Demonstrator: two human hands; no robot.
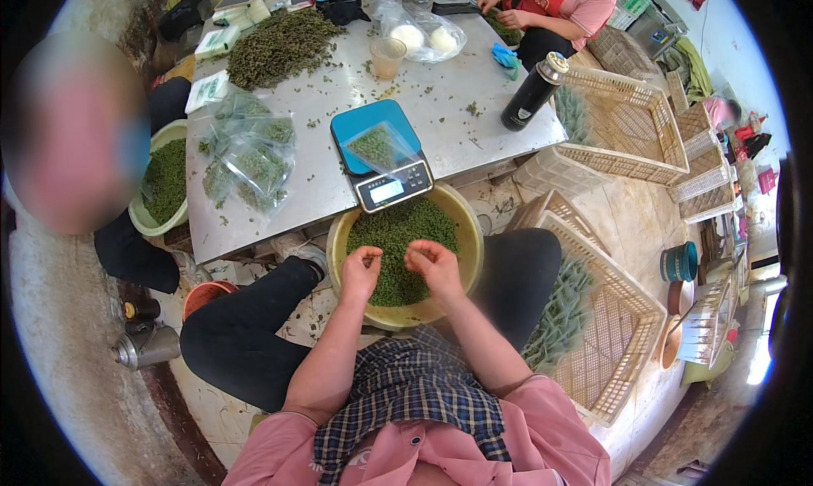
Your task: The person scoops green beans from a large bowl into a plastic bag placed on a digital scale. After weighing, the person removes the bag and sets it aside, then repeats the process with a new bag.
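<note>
A yellow plastic basin (472, 251) stands between my knees, filled with small green berries (400, 232) that look like green peppercorns. Above its left side is my left hand (362, 273), thumb and fingers drawn together. My right hand (435, 267) hovers over the berries too, its fingers curled towards the left hand. Whether either hand pinches anything is too small to tell. Beyond the basin, at the table's near edge, a digital scale (359, 119) with a blue top and a lit display carries a clear plastic bag (375, 146) of green berries.
Filled clear bags (251, 162) lie left on the metal table (305, 200). Behind them is a pile of darker berries (279, 44). A black thermos (533, 92) stands near the right corner. Plastic crates (616, 352) holding bagged goods flank my right. Co-workers sit left and at the far right.
</note>
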